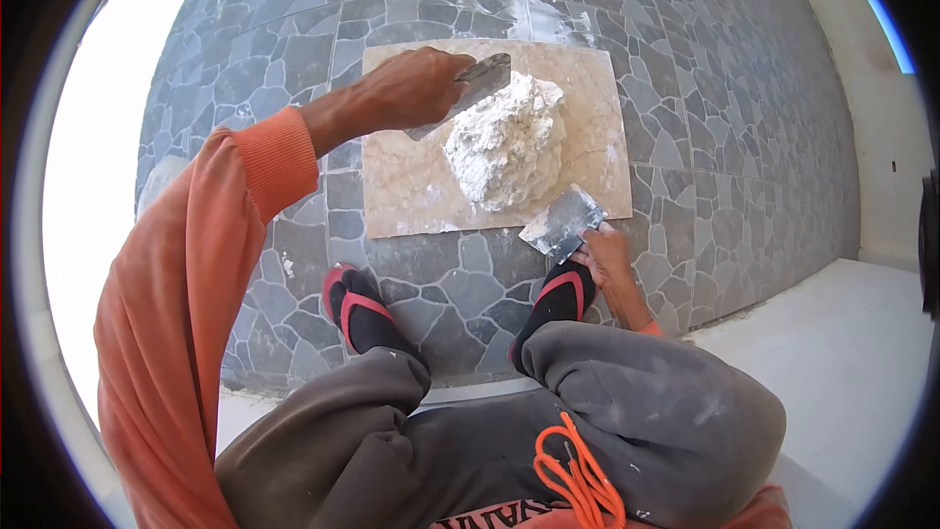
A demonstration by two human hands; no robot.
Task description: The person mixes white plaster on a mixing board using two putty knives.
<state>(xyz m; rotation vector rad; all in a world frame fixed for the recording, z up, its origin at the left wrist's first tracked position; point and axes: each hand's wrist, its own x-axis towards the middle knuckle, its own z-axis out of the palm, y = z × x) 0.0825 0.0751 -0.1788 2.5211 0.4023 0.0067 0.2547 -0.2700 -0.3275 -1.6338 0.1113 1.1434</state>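
A heap of lumpy white plaster-like paste sits on a beige marbled tile on the floor. My left hand is closed around the handle of a metal trowel, whose blade lies along the heap's upper left side. Beside the tile's lower right corner, my right hand grips a flat scraper smeared with white. The scraper's blade overlaps the tile's edge, apart from the heap. Part of each tool's handle is hidden by the fingers.
Grey stone-patterned floor tiles surround the board, with a white smear beyond its far edge. My feet in red-strapped sandals stand close to the near edge. A pale wall rises at the right, and a white ledge lies at lower right.
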